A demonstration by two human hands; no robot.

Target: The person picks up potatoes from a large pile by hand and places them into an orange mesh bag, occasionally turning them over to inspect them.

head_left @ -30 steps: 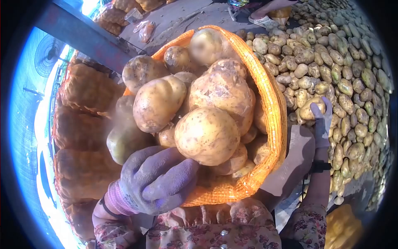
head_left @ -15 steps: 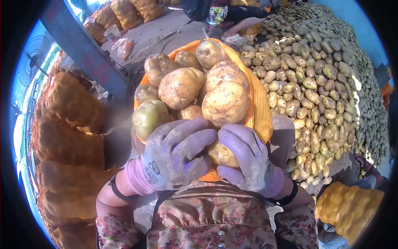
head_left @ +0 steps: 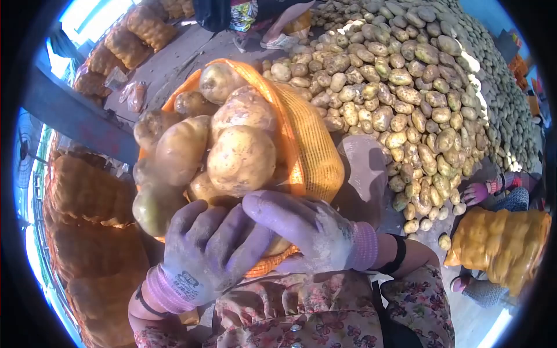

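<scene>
Directly in front of me stands an orange mesh bag [head_left: 316, 148], its mouth open and heaped with large potatoes [head_left: 242, 160]. My left hand [head_left: 212, 249], in a dusty purple glove, lies with fingers spread over the potatoes at the bag's near edge. Beside it my right hand [head_left: 310, 229], gloved the same way, rests on the near side of the bag, its fingertips meeting the left hand. A potato [head_left: 274, 246] shows partly beneath both hands. The lower fingers of my right hand are partly hidden.
A large heap of loose potatoes [head_left: 418, 104] spreads at the right. Filled sacks [head_left: 87, 191] are stacked at the left, with more sacks [head_left: 130, 37] at the back left beside a blue post [head_left: 87, 119]. A co-worker's gloved hand [head_left: 476, 193] is near a full sack [head_left: 499, 243].
The view has turned right, so the bag and my hands appear further left. My right hand has moved over against my left. A co-worker's hand now shows at the right.
</scene>
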